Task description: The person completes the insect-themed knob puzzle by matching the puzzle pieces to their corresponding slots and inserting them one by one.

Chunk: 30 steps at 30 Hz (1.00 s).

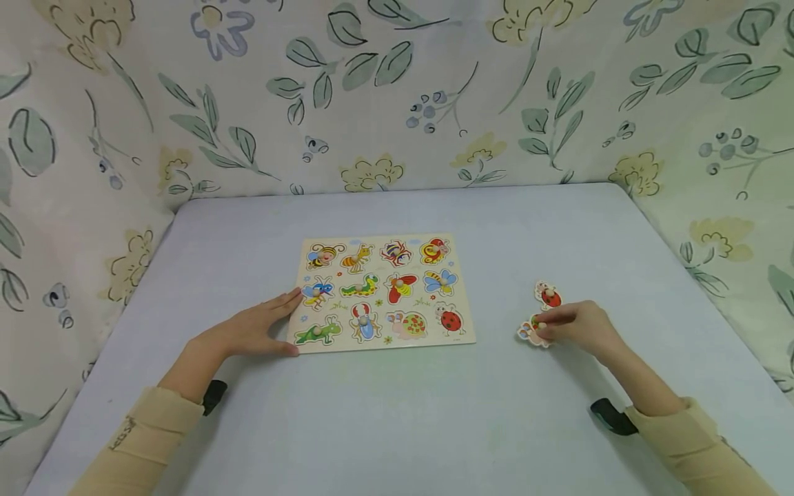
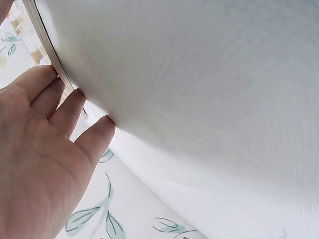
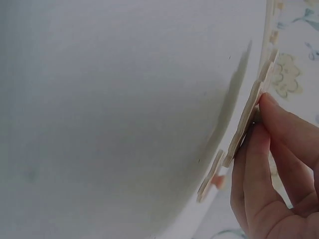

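A wooden insect puzzle board (image 1: 384,348) lies flat on the table, with knobbed pieces in most of its places. The snail and ladybug pictures at its lower right show no knob. My left hand (image 1: 257,327) touches the board's left edge, thumb at the near corner and fingers extended; the left wrist view shows its fingertips (image 2: 107,122) along that edge. To the right of the board, my right hand (image 1: 583,331) pinches the knob of a snail puzzle piece (image 1: 529,333). In the right wrist view, this piece (image 3: 245,122) is raised off the table. A ladybug piece (image 1: 548,295) lies just beyond it.
The white table (image 1: 397,427) has a far edge against a floral cloth backdrop (image 1: 372,103), which also hangs at both sides. Dark bands (image 1: 613,417) sit at the wrists, by the beige sleeves (image 1: 695,441).
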Each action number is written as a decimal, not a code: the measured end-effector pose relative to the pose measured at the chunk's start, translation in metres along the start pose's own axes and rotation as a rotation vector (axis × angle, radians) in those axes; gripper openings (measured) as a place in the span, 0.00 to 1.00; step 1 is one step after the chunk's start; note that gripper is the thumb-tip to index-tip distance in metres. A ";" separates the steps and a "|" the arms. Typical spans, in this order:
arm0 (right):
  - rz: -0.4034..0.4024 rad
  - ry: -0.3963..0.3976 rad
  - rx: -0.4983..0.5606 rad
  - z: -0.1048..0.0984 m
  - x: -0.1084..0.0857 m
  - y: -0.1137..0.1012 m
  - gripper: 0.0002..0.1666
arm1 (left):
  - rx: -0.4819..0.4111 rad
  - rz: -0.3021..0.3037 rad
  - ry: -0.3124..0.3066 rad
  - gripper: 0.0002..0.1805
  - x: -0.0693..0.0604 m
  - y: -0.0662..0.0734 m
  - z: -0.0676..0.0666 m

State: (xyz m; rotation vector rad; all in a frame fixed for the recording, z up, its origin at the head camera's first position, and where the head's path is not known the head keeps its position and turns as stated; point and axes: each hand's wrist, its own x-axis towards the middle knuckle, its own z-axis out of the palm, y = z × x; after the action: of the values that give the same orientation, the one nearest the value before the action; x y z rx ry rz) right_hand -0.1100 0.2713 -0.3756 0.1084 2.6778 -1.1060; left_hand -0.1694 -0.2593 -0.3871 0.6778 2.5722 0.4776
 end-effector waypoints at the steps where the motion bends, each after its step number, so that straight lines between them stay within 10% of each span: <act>1: -0.005 -0.003 0.000 0.001 0.001 -0.001 0.20 | 0.002 0.001 0.000 0.59 0.000 0.000 0.000; 30: -0.124 -0.028 0.013 0.036 0.022 -0.035 0.09 | 0.001 0.008 -0.005 0.59 0.000 0.001 -0.001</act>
State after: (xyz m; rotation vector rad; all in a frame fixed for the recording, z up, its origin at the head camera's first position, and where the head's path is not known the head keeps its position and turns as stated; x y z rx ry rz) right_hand -0.1299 0.2205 -0.3818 -0.0712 2.6837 -1.1515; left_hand -0.1698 -0.2583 -0.3854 0.6888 2.5666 0.4766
